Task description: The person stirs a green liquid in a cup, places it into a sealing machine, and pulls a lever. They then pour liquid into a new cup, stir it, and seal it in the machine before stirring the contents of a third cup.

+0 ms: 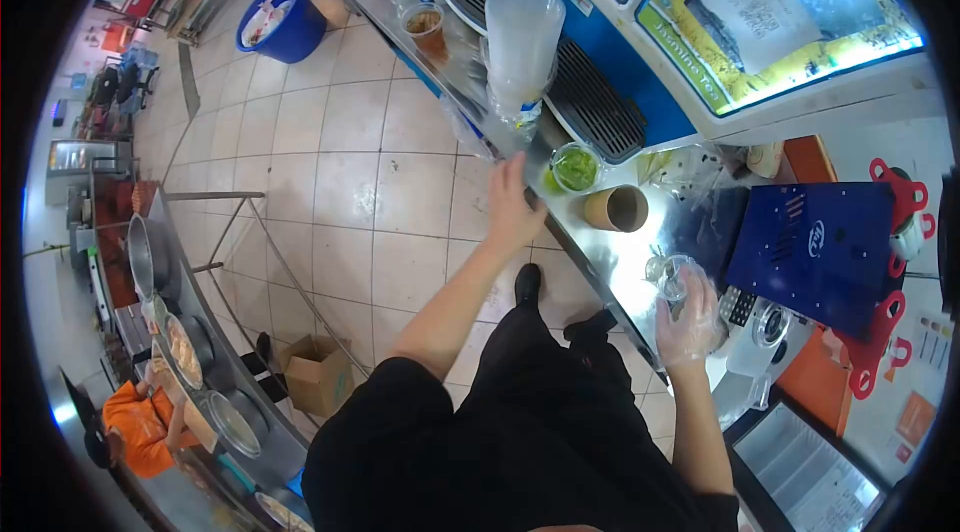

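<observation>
My left hand (515, 209) is bare, over the counter's front edge, fingers apart and nothing visible in it. Just beyond it stands a tall stack of clear plastic cups (524, 37). My right hand (690, 327) wears a clear plastic glove, its fingers curled round a small clear plastic cup (676, 275) low over the steel counter; what the cup contains is hard to make out. Between my hands are a cup of green contents (575, 169) and a brown paper cup (616, 209), lying tilted or seen from above.
A blue sealing machine (815, 242) stands right of the counter, beside drink dispensers with drip trays (598, 100). A filled cup (427, 29) sits farther along. On the floor are a blue bin (290, 32) and a cardboard box (317, 377). A person in orange (140, 427) works by metal pots.
</observation>
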The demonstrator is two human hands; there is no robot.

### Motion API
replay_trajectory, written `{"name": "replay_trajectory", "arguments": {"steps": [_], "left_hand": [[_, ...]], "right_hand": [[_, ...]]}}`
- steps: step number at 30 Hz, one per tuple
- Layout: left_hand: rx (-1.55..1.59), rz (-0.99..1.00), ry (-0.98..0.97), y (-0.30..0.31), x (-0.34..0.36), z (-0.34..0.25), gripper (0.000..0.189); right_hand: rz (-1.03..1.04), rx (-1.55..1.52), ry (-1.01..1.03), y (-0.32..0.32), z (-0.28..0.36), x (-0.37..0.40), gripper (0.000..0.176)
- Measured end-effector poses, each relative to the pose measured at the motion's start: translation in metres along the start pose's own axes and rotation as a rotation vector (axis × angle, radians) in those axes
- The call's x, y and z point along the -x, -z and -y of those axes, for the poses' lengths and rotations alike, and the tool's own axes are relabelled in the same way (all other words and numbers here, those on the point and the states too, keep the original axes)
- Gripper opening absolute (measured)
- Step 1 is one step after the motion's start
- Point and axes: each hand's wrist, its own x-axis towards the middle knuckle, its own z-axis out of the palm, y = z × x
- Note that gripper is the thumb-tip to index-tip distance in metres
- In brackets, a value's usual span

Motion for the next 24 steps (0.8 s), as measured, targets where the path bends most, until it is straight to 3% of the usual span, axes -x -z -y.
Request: {"name": "replay_trajectory", "arguments": {"steps": [3,7,10,11,12,13,14,15,18,19,20,21,22,23,24], "left_hand": [[-0.164,-0.137,-0.035,0.046,-0.035,0.051,0.077],[-0.471,-0.39,-0.112,0.104,-0.187,0.086,0.076],[-0.754,-0.107,-0.046,0.126,-0.286,0.096,0.119],[-0.772,0.01,0.045,0.121,-0.33,0.144,0.137],[-0.732,0.15,0.104,0.122,-0.353,0.157,0.142],[-0.961,0.25,-0.066,0.106,-0.394,0.239,0.135],[-0.313,0.402,-0.416,0.095,-0.462,0.382,0.124],[-1.186,0.653,-0.671,0.102,-0.464,0.352,0.094],[-1.094,0.42,-1.02,0.111,-0.448,0.305,0.097],[-1.047,0.172,-1.255,0.122,-0.429,0.288,0.098],[-0.945,0.579,-0.392,0.129,-0.427,0.292,0.113],[-0.711,0.292,-0.23,0.142,-0.413,0.312,0.1],[-0.65,0.262,-0.061,0.156,-0.369,0.241,0.08],[-0.821,0.205,-0.126,0.164,-0.346,0.219,0.077],[-0.732,0.185,-0.196,0.177,-0.329,0.228,0.075]], "right_hand": [[-0.032,0.009,0.009,0.012,-0.029,0.038,0.056],[-0.117,-0.007,-0.094,0.015,-0.038,0.08,0.048],[-0.09,0.092,-0.043,0.022,-0.047,0.094,0.037],[-0.098,0.114,-0.074,0.025,-0.052,0.098,0.037],[-0.125,0.104,-0.082,0.026,-0.06,0.103,0.037],[-0.157,0.094,-0.093,0.027,-0.068,0.107,0.037],[-0.189,0.123,-0.11,0.03,-0.076,0.113,0.035],[-0.212,0.154,-0.165,0.032,-0.078,0.116,0.035],[-0.271,0.215,-0.225,0.058,-0.09,0.128,0.034],[-0.294,0.196,-0.228,0.065,-0.097,0.132,0.034],[-0.334,0.209,-0.23,0.073,-0.104,0.136,0.035],[-0.373,0.21,-0.223,0.08,-0.11,0.137,0.035],[-0.405,0.218,-0.223,0.091,-0.124,0.144,0.038],[-0.424,0.221,-0.244,0.102,-0.137,0.15,0.038],[-0.528,0.234,-0.212,0.113,-0.149,0.154,0.04]]}}
